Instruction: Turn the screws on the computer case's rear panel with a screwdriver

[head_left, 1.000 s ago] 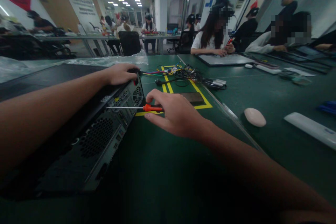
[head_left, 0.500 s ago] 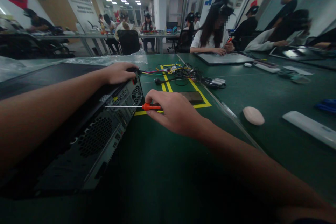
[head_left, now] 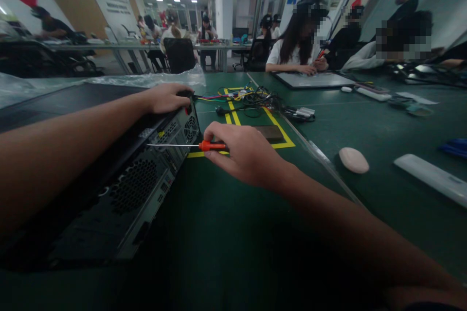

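Note:
A black computer case point(head_left: 73, 99) lies on its side at the left, its grey rear panel with vents and ports facing right. My left hand point(head_left: 168, 98) grips the case's upper far corner, fingers bent over the edge. In my right hand point(head_left: 244, 153) is a screwdriver point(head_left: 212, 146) with an orange and black handle, held between thumb and fingers. Its long thin shaft points left, the tip against or very near the upper edge of the rear panel. Whether the tip sits in a screw is too small to tell.
Behind my right hand lie a dark flat block point(head_left: 272, 133), tangled cables point(head_left: 255, 98) and yellow tape lines on the green table point(head_left: 233, 233). A pale rounded object point(head_left: 353, 160) and a long white bar point(head_left: 430, 175) are at the right. Across the table, a person point(head_left: 299, 53) works over a flat panel.
The view has shifted very slightly. Both hands, the screwdriver and the case keep almost the same positions relative to each other.

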`<state>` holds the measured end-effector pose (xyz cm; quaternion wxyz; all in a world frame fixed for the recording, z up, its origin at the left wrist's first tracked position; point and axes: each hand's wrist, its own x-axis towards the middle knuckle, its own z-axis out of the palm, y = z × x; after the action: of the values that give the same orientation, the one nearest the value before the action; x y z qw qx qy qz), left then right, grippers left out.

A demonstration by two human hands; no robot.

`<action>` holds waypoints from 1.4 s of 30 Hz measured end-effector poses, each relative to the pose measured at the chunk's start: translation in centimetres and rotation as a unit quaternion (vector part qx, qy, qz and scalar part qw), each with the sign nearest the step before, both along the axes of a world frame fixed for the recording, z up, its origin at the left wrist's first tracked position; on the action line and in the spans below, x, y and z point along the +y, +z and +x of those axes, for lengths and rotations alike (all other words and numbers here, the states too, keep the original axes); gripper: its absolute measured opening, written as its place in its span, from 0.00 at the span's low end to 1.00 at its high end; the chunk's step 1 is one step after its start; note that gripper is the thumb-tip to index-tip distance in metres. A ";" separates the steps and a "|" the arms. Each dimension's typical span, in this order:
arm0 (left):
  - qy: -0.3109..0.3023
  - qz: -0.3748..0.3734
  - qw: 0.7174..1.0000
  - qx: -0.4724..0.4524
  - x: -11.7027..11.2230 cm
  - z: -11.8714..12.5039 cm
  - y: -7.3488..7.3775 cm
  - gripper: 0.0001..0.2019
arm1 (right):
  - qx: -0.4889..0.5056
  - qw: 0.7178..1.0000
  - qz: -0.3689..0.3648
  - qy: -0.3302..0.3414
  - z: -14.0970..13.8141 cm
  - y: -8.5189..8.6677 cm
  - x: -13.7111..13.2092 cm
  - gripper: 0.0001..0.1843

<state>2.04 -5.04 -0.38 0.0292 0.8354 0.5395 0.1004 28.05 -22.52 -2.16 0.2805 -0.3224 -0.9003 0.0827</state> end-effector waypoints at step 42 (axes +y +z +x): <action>0.000 0.003 1.000 -0.007 -0.2 0.1 0.1 0.38 | -0.003 1.000 -0.011 0.009 0.1 -0.1 0.0 0.08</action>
<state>2.17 -5.26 -0.32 0.0299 0.8346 0.5394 0.1078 28.11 -22.51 -2.23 0.2739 -0.3174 -0.9030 0.0943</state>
